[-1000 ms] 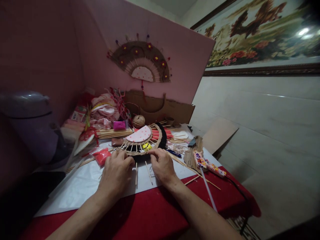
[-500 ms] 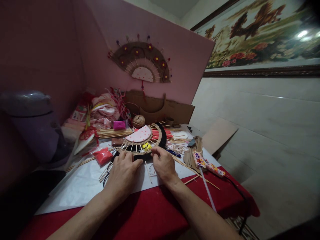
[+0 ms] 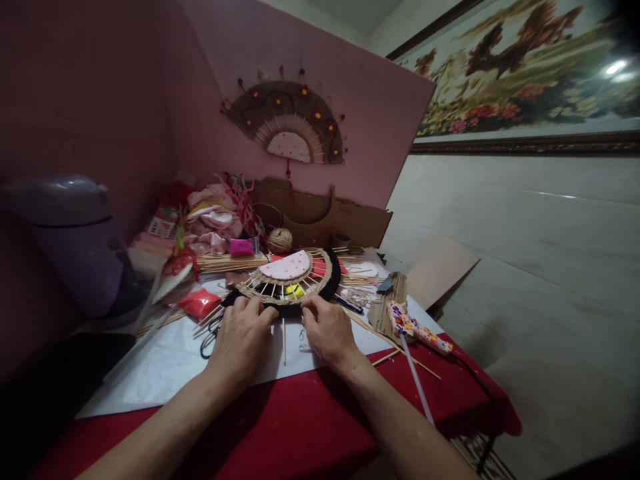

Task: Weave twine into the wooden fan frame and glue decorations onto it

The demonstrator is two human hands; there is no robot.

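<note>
Between my hands is a handmade craft fan, its pink dotted half-circle toward the back. Thin sticks run from it through a twine-covered band to a black outer band nearest me. My left hand has its fingers curled over the black band at the near left. On the near right edge, my right hand pinches the same band between thumb and fingers. One thin stick points toward me between the hands; I cannot tell whether it is attached. My fingertips are partly hidden.
A red packet and black scissor-like loops lie left. A floral-patterned glue gun rests right, by corrugated cardboard. Behind are a twine ball, a purple packet and bundled sticks. A finished fan hangs on the pink board.
The fan has turned slightly clockwise and shifted a little right, its half-circle now lying more level. My hands keep hold of its near edge. The whole view has shifted slightly.
</note>
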